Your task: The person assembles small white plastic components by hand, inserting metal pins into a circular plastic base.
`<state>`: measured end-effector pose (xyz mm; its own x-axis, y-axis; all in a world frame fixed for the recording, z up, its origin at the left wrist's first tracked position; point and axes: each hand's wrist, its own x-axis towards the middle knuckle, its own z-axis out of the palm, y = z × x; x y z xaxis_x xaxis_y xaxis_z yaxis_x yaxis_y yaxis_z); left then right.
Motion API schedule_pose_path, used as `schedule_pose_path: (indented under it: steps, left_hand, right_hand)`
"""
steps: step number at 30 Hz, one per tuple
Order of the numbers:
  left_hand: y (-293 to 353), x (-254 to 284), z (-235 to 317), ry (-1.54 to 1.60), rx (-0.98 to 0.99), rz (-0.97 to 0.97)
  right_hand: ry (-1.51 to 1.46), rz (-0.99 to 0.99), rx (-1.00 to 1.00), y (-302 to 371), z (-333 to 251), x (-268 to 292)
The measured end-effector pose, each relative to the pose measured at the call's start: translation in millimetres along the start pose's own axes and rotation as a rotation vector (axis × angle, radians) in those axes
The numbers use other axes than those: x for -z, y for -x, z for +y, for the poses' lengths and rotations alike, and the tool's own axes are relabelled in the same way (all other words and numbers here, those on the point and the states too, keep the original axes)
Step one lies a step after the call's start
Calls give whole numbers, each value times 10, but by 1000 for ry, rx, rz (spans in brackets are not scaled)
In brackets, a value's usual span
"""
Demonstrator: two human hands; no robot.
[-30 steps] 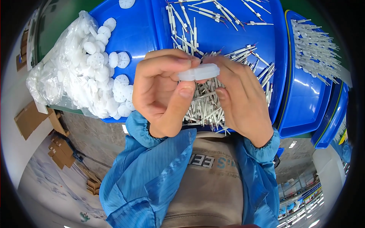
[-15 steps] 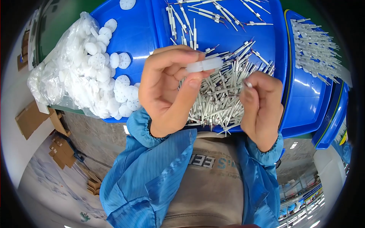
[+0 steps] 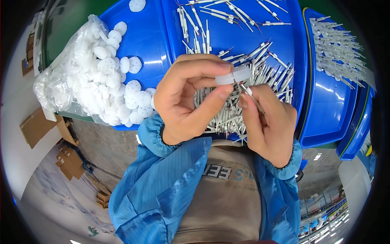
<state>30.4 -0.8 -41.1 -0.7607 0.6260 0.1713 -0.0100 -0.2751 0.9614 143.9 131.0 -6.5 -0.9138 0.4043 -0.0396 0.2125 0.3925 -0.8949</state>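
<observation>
My left hand [image 3: 183, 95] is closed, pinching a translucent white plastic disc [image 3: 239, 75] between thumb and fingers. The disc shows edge-on, with a notch along its rim; whether it is one piece or two I cannot tell. In my right hand [image 3: 273, 124] a thin white rod [image 3: 251, 96] with a dark, red-tipped end is gripped by thumb and forefinger. Its tip points up at the underside of the disc, very close to it; contact cannot be made out. Below both hands lies a heap of similar rods [image 3: 227, 118] in a blue tray [image 3: 280, 40].
At left, a clear plastic bag [image 3: 57, 83] spills white discs [image 3: 132, 95] onto another blue tray [image 3: 150, 42]. To the right, a blue tray [image 3: 325, 114] bears a dense cluster of white rod-like pieces [image 3: 337, 51]. Cardboard boxes [image 3: 69, 162] stand on the floor at left.
My left hand has shifted right with the disc. My right hand has moved left, bringing the rod's tip up to the disc; the rod now shows more clearly.
</observation>
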Motion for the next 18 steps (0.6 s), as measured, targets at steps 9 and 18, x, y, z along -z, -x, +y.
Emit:
schedule_pose_path:
  steps: [9, 18]
  left_hand:
    - [-25, -20, -2, -38, -4, -24]
    - [-29, 21, -49, 5, -85, -45]
  right_hand:
    - [-9, 93, -83, 36, -22, -16]
    - [-66, -49, -67, 81, -36, 107]
